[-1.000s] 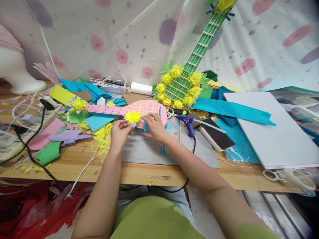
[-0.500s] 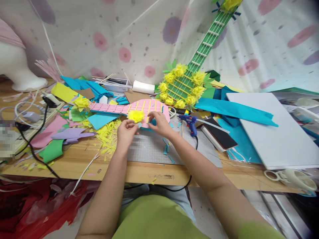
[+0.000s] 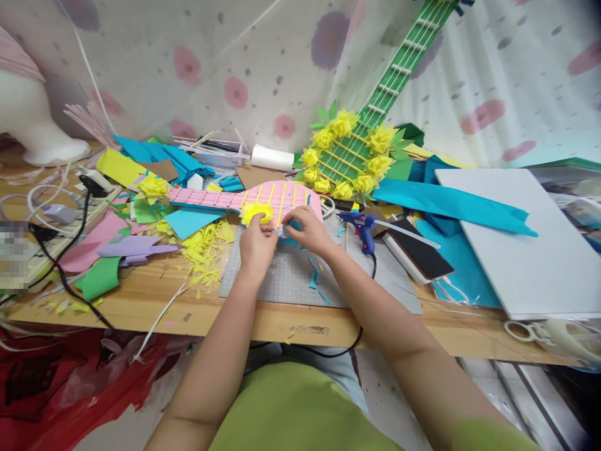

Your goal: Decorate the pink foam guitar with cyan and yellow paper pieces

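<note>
A pink paper guitar (image 3: 277,191) with yellow strips lies in front of me, its neck pointing left. A yellow paper flower (image 3: 256,213) sits on its body. At the body's near edge, just below that flower, my left hand (image 3: 258,247) is closed in a pinch; its fingertips hide most of whatever is between them. My right hand (image 3: 307,230) meets it from the right, with curled fingers around a bit of blue paper (image 3: 295,224). The fingertips of both hands nearly touch. Another yellow flower (image 3: 153,187) decorates the neck's far-left end.
A blue glue gun (image 3: 360,227) rests right of the guitar on the grey cutting mat (image 3: 300,288). Behind stands a green paper guitar (image 3: 375,103) with yellow flowers. Yellow paper scraps (image 3: 200,254) and a power strip (image 3: 51,241) lie left; a white board (image 3: 526,250) and scissors (image 3: 521,330) right.
My left hand has moved right, toward my right hand, and its fingers have closed in near the right fingertips. The right hand stays at the guitar's near edge. The view has shifted slightly.
</note>
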The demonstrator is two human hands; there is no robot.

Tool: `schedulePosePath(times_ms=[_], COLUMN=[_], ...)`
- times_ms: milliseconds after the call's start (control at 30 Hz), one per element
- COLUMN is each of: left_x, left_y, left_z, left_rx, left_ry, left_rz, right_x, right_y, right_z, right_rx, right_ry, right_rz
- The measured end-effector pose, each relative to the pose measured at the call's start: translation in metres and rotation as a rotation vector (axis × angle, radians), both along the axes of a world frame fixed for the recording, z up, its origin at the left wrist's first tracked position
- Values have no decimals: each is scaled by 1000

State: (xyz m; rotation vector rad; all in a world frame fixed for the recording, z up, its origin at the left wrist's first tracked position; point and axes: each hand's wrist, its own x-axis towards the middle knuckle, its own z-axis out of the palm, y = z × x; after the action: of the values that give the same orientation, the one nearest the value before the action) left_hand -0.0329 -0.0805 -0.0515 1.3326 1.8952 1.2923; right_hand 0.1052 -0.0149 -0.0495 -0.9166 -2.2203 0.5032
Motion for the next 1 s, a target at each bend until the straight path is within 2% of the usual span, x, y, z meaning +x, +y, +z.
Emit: schedulePosePath(times_ms=[467,1000], left_x=[8,9], left_y=[5,12], left_z=[8,6], left_rx=[-46,-46], left_ry=[177,117], left_rz=[31,52], right_x=[1,2], right_y=[-2,-2], right_z=[3,6], right_rx=[4,-4], right_ry=[-2,-22], right_rz=[5,16])
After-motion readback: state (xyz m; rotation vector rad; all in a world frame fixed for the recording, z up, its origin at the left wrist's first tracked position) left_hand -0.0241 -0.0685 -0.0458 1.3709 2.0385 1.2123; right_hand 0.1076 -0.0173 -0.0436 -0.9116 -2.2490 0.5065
